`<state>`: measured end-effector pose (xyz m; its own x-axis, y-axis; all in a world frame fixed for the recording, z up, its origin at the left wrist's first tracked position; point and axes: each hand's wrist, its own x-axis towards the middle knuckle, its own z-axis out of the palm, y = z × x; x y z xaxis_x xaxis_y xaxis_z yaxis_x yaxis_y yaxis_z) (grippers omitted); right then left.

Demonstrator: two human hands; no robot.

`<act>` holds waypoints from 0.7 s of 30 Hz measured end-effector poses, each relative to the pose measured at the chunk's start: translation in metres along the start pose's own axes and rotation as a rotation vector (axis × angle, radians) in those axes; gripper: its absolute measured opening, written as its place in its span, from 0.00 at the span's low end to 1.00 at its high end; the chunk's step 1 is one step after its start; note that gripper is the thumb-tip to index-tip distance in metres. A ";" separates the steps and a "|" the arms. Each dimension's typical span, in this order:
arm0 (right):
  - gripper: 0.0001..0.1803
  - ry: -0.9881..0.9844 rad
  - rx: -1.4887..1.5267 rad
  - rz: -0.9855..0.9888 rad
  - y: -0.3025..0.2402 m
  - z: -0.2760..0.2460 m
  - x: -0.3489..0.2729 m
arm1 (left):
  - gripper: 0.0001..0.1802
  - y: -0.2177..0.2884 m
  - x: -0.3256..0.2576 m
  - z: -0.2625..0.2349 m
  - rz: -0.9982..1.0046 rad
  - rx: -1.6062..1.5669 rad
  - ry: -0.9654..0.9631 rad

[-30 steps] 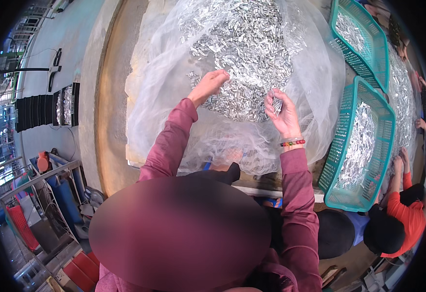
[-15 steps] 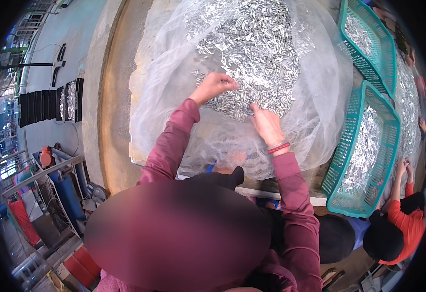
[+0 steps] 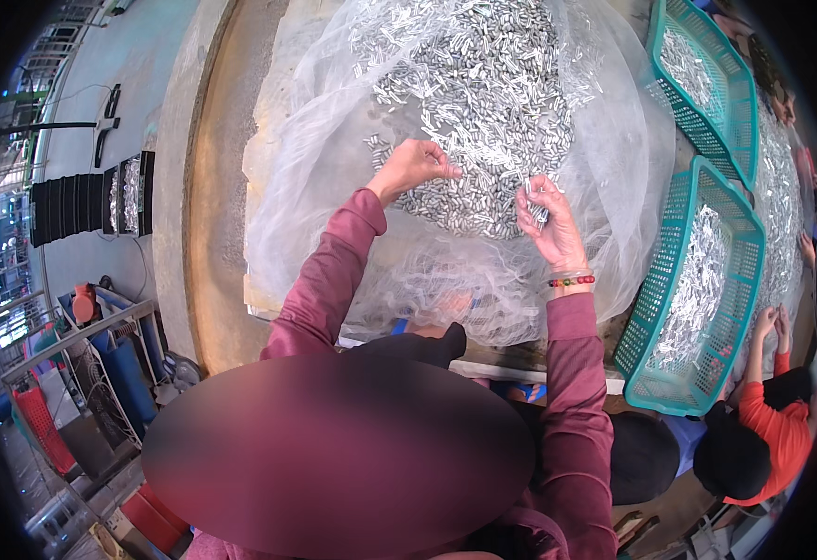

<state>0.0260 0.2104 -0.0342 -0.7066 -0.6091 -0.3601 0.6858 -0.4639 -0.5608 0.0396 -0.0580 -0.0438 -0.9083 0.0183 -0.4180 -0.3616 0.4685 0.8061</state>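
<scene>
A wide heap of small silver metal pieces [image 3: 493,112], short and rod-like, lies on white netting [image 3: 614,187] spread over the table. At the heap's near left edge is my left hand [image 3: 415,169], thumb and fingertips pinched together; anything between them is too small to make out. My right hand [image 3: 555,229] is at the heap's near right side, palm turned partly up and fingers curled. Several of the silver pieces show inside its fingers. A beaded bracelet [image 3: 572,280] circles my right wrist.
Two green plastic baskets [image 3: 640,331] holding silver pieces stand to the right. Beyond them a co-worker in an orange top [image 3: 777,434] has both hands together near another heap [image 3: 780,205]. Black trays [image 3: 68,207] stand on the left, past the table's raised edge [image 3: 177,187].
My right hand has lifted from the heap's near edge, moved slightly right and turned palm up, with pieces now showing in its fingers. My left hand has stayed almost in place.
</scene>
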 end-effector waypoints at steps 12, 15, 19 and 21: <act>0.11 0.050 -0.325 -0.043 -0.041 0.002 -0.011 | 0.12 0.049 0.057 0.033 0.143 -0.538 -0.251; 0.16 0.231 -0.910 -0.173 -0.022 -0.005 0.002 | 0.14 0.045 0.070 0.059 0.326 0.474 0.013; 0.19 0.444 -1.593 -0.234 0.019 -0.012 0.006 | 0.14 0.039 0.074 0.071 0.265 0.806 0.035; 0.16 0.467 -1.754 -0.186 0.035 -0.014 0.007 | 0.14 0.038 0.070 0.060 0.311 0.669 0.045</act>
<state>0.0426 0.1990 -0.0670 -0.9400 -0.2822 -0.1916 -0.1362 0.8255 -0.5478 -0.0254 0.0141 -0.0681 -0.9607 0.2087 -0.1831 0.1067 0.8864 0.4505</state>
